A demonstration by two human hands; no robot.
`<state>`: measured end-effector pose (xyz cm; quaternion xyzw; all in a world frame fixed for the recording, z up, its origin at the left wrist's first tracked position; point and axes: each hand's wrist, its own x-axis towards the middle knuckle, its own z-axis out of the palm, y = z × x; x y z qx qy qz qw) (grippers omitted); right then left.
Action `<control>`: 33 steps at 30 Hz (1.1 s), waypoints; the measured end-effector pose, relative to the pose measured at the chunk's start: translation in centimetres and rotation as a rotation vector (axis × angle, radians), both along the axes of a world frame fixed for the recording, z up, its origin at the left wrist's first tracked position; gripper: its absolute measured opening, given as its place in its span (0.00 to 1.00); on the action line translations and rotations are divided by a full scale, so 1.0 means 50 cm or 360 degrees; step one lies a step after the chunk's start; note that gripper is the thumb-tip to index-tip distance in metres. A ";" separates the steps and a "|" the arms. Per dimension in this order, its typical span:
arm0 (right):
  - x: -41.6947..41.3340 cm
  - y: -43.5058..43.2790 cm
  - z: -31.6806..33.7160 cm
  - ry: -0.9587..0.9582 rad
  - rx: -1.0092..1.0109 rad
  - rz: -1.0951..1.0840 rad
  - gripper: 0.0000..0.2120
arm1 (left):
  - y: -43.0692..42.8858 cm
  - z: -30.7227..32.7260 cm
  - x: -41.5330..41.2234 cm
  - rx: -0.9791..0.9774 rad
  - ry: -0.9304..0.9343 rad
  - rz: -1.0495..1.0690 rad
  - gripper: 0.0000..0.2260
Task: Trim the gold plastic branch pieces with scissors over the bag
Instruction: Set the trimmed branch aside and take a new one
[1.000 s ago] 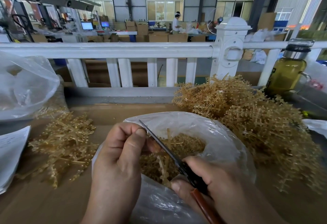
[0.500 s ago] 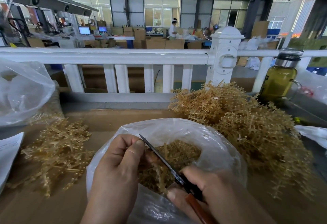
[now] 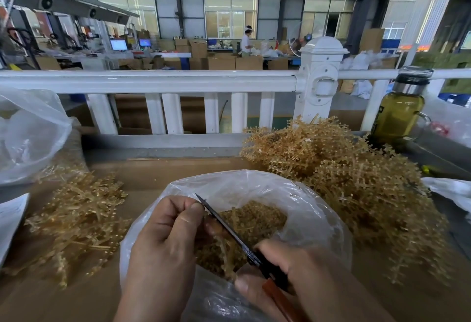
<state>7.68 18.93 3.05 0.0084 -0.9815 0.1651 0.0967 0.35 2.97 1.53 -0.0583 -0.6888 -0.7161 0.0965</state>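
While right hand point(image 3: 305, 273) grips dark-bladed scissors point(image 3: 229, 230), left hand point(image 3: 163, 242) pinching knobbly gold branch point(image 3: 225, 254), crinkly bag point(image 3: 318, 217) beneath.

the scissors point(image 3: 230, 231) disappear under the right hand point(image 3: 308, 281) and off the bottom edge; the left hand point(image 3: 165, 245) covers most of the branch piece point(image 3: 224, 255).

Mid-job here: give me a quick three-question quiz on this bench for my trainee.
1. True or false: the right hand holds the scissors.
2. The bigger pile of gold branches lies: A) left of the bag, B) right of it, C) inside it.
3. Fill in: the bottle stands beside the white ____.
Key: 1 true; 2 B; 3 railing.
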 end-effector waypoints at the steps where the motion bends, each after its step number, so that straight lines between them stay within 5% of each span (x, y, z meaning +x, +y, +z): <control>1: 0.002 0.003 0.000 0.0022 0.0042 0.0020 0.24 | 0.000 -0.001 -0.001 0.0004 -0.0001 0.0003 0.13; 14: -0.015 0.000 -0.033 0.0174 0.0100 -0.0014 0.27 | -0.003 0.000 0.000 -0.0025 -0.0013 0.0004 0.14; 20: -0.026 0.005 -0.039 0.0099 -0.0206 0.0088 0.23 | -0.003 -0.002 -0.003 -0.0017 -0.0015 0.0029 0.13; 24: -0.027 0.013 -0.061 0.0367 0.0011 -0.0084 0.24 | 0.001 0.004 -0.001 0.0073 0.0015 0.0014 0.07; 28: -0.040 0.018 -0.047 -0.0040 0.0091 -0.0137 0.27 | 0.002 -0.006 -0.008 0.0077 0.0042 0.0008 0.12; 31: -0.049 0.025 -0.034 -0.0417 -0.0442 0.0132 0.19 | 0.000 -0.012 -0.012 0.0023 0.0041 0.0033 0.17; 33: -0.042 0.016 -0.041 -0.0198 -0.0389 0.0000 0.25 | -0.001 -0.014 -0.015 0.0008 0.0059 0.0034 0.18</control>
